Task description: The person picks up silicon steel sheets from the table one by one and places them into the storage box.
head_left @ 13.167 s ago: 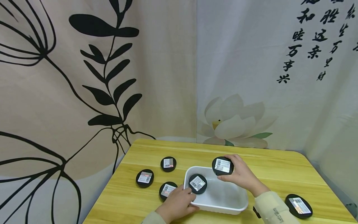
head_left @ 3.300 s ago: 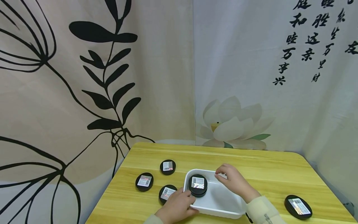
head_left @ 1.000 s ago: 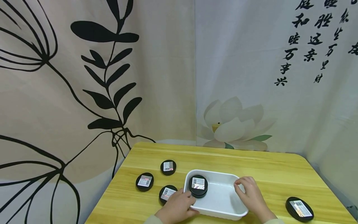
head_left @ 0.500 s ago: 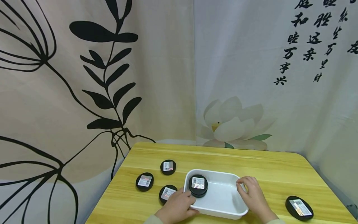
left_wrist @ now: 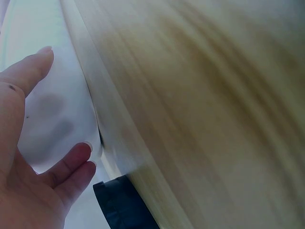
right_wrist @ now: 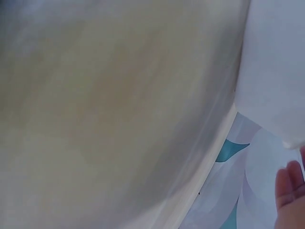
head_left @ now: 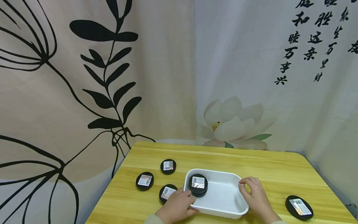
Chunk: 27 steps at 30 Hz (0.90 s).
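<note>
A white plastic basin [head_left: 221,214], rectangular with rounded corners, stands on the wooden table. At its left end, two flat round black cases [head_left: 198,183] are stacked, the upper one carrying a barcode label. My left hand [head_left: 179,205] holds the basin's left end near the front corner. In the left wrist view, the thumb and fingers of that hand [left_wrist: 33,181] lie along the white wall. My right hand [head_left: 255,194] has its thumb and index finger at the basin's right rim, pinching it. The right wrist view shows only fingertips [right_wrist: 290,183] beside the white corner.
Left of the basin lie three more labelled black cases: one far [head_left: 168,166], one leftmost [head_left: 144,181], one near my left hand [head_left: 167,193]. Another black case [head_left: 299,207] lies at the right. A printed curtain [head_left: 167,77] hangs behind the table [head_left: 251,158].
The black case that my right hand held earlier now sits on top of the other one in the basin. My right hand has moved right to the basin's rim; the left has stayed put.
</note>
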{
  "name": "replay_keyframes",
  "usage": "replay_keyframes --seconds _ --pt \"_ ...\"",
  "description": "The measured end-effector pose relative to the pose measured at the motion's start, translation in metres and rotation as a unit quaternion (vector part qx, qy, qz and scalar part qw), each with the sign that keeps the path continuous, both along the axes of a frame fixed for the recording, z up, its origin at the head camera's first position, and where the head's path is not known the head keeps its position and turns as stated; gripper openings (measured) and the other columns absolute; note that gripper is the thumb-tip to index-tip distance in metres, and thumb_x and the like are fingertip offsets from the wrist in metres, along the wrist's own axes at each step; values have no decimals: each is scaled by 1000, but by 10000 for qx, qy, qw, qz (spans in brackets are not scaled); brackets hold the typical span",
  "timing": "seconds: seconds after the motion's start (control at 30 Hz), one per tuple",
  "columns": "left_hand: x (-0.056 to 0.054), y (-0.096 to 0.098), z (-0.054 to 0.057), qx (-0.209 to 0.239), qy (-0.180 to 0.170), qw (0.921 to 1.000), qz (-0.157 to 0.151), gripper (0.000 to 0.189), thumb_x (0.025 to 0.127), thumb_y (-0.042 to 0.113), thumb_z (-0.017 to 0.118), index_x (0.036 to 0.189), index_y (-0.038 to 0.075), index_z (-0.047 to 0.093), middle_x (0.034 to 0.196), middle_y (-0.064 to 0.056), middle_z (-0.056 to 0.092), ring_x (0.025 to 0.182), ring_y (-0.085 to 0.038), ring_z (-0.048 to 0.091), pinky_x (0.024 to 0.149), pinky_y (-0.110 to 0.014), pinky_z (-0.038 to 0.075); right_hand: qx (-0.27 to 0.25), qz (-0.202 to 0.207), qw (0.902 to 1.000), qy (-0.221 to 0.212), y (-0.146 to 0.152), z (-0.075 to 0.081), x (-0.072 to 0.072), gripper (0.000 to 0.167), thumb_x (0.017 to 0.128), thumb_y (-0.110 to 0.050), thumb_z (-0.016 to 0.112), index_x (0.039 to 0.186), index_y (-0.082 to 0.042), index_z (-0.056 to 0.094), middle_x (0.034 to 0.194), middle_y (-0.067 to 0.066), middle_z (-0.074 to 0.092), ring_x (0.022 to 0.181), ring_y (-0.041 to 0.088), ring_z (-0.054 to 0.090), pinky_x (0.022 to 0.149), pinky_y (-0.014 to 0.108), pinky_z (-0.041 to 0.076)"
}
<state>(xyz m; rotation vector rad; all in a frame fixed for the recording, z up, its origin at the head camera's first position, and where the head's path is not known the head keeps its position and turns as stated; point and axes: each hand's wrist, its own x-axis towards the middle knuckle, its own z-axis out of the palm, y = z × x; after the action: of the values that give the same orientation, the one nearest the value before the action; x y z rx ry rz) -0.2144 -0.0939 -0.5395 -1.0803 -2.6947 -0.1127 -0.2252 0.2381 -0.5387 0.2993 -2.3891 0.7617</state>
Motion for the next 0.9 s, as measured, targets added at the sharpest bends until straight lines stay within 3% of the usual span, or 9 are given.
replay_keyframes --seconds 0.23,0.67,0.9 --pt "0 0 1 -17 -135 9999 8 37 88 64 64 76 29 57 78 16 48 75 -8 43 71 -22 39 -91 -160 9990 -419 6 1 3 7 86 -8 75 91 -12 73 96 0 70 100 19 55 88 29 39" --pt "-1 -1 0 -32 54 10000 -35 38 88 64 64 75 29 55 76 16 47 73 -7 42 70 -22 38 -70 -298 9962 -821 12 1 8 5 89 -12 74 94 -11 72 98 3 69 103 22 55 88 44 43" --pt "-2 -1 0 -39 -128 9999 -36 38 89 65 62 77 29 58 77 16 49 74 -7 43 71 -22 39 -122 -301 9944 -1002 15 0 9 5 91 -14 73 95 -11 72 100 5 69 105 25 56 90 49 44"
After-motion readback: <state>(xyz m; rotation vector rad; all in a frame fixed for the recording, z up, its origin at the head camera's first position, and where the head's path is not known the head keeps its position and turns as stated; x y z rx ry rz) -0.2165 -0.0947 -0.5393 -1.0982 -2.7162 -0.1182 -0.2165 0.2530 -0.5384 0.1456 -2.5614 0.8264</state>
